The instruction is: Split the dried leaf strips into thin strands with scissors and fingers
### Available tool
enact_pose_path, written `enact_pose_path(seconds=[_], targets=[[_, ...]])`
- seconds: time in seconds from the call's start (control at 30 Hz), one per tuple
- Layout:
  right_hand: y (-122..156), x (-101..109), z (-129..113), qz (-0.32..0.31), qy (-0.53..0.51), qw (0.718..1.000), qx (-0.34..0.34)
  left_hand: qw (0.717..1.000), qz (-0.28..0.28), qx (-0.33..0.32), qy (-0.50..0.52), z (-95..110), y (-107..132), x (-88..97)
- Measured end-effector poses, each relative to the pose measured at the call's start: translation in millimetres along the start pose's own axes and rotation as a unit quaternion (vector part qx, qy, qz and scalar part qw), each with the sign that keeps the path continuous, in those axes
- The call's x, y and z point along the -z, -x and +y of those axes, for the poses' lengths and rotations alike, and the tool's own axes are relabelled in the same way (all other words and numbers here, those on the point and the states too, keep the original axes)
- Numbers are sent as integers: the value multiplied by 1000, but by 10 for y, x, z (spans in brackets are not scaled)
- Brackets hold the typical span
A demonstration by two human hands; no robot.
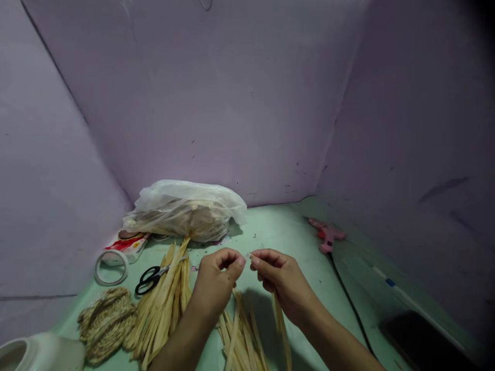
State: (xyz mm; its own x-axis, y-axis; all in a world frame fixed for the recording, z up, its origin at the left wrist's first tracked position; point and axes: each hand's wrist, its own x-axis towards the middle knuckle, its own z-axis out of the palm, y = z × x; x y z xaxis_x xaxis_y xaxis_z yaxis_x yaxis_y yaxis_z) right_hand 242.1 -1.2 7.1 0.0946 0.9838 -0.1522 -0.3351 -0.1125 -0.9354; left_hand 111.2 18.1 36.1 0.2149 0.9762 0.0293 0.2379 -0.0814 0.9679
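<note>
In the middle of the view, my left hand [218, 275] is closed in a pinch, thumb against index finger. Close beside it, my right hand [284, 281] pinches too, and a dried leaf strip [281, 327] hangs down from its curled fingers. A tiny whitish, see-through piece [248, 255] shows between the two sets of fingertips; its kind is too small to tell. Below the hands lies a bunch of loose dried leaf strips [242, 335]. Left of my left wrist, a larger bundle of strips [164, 304] partly covers black-handled scissors [149, 281].
A plastic bag [185, 206] lies against the back wall. At left are a tape roll [98, 268], a red-and-white box [135, 251], braided coils [108, 324] and a white jar [58, 353]. A pink glue gun [328, 234] with a black cord and a dark phone-like slab [421, 340] lie right.
</note>
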Motion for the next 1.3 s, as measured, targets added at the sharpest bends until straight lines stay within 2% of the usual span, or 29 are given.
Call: enact_pose_path(seconds=[0.37,0.8,1.17,1.23,1.3], targets=[[68,-71,-73,10,71,997,8,998,20,-4,-67,7,12,-14],[70,-84,-70,16,22,1000,3,998,47,-3,-36,25,42,-56],[80,-46,-31,5,17,999,51,992,91,-51,-70,-19,97,-151],[71,-47,-21,5,18,998,68,994,90,-44,-48,-24,90,-164],[71,-52,-17,5,34,995,92,996,81,-15,17,-25,74,-165]])
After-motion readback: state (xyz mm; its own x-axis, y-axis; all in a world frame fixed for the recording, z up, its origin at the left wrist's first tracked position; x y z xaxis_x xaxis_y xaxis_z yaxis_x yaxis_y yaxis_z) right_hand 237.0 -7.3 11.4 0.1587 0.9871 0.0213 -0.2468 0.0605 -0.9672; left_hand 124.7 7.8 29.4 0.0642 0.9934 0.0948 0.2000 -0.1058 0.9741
